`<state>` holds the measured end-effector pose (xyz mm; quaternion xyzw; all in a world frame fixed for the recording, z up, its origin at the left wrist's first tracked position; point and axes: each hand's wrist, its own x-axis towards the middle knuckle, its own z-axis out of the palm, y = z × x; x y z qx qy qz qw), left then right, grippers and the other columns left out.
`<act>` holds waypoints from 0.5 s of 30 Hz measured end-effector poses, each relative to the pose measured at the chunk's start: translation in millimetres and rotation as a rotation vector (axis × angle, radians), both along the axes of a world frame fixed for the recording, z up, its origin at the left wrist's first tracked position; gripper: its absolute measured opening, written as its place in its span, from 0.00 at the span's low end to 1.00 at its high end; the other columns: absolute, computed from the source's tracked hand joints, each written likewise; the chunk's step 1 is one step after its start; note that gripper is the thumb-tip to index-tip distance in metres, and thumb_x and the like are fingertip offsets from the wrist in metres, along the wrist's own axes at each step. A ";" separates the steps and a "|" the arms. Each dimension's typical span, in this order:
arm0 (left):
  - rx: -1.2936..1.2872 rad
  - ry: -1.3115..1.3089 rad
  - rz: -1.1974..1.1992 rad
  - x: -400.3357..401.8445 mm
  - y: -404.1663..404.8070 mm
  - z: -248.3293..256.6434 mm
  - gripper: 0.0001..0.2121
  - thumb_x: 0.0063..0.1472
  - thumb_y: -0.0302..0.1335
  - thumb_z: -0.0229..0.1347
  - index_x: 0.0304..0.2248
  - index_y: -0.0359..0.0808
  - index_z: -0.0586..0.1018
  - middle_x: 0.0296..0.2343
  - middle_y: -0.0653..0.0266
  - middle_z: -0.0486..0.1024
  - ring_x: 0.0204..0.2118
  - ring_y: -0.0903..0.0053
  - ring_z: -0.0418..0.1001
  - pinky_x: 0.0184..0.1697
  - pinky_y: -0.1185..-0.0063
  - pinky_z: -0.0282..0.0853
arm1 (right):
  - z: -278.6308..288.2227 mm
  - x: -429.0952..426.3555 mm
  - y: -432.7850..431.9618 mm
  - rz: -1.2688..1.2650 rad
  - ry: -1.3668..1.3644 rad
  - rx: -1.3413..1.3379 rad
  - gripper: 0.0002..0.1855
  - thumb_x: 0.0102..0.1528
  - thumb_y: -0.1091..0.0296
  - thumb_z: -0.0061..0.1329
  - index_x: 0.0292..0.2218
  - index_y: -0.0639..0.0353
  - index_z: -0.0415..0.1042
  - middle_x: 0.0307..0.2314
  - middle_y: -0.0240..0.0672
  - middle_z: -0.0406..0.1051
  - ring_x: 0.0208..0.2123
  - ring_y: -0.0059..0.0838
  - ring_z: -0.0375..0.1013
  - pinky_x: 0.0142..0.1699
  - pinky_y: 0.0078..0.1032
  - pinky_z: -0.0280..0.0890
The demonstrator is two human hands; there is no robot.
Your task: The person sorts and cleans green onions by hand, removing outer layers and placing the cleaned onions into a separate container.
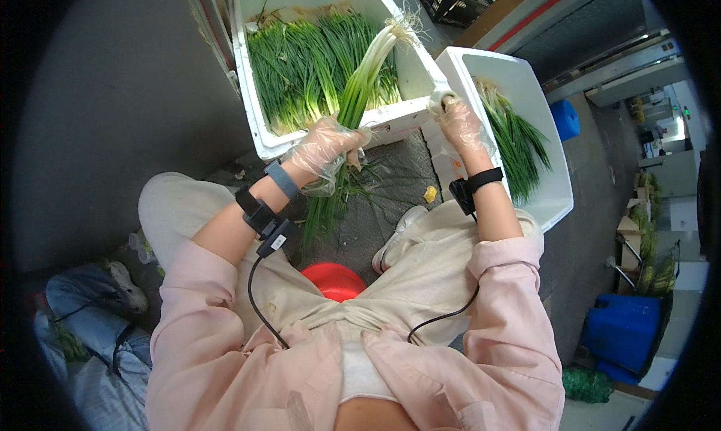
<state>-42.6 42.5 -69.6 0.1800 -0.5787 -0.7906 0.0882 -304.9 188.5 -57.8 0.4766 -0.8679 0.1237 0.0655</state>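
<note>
My left hand (329,144), in a clear plastic glove, is shut around the middle of a bunch of green onions (363,79). The white stems and stringy roots tilt up to the right, over the big white foam box (414,65), and the green tops hang down towards the floor. My right hand (462,124), gloved the same way, grips a small pale roll (441,100), perhaps of tape, by the box's near right corner. Rows of green onions (315,65) fill much of that box. A second foam box (543,177) on the right holds a smaller pile of green onions (512,141).
Loose green leaves (366,183) and a yellow scrap (430,194) lie on the dark floor. A red plastic object (334,280) shows between my legs. Another person's jeans-clad leg (84,301) is at left. A black crate (453,3) stands behind; blue bins (622,332) are at right.
</note>
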 end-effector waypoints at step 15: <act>-0.123 0.251 0.250 14.9 -16.1 71.8 0.16 0.51 0.35 0.62 0.34 0.34 0.72 0.24 0.71 0.73 0.27 0.88 0.71 0.35 0.88 0.69 | 77.7 100.0 2.3 0.480 -1.021 -0.444 0.15 0.54 0.71 0.50 0.45 0.62 0.69 0.34 0.29 0.73 0.36 0.16 0.69 0.44 0.20 0.65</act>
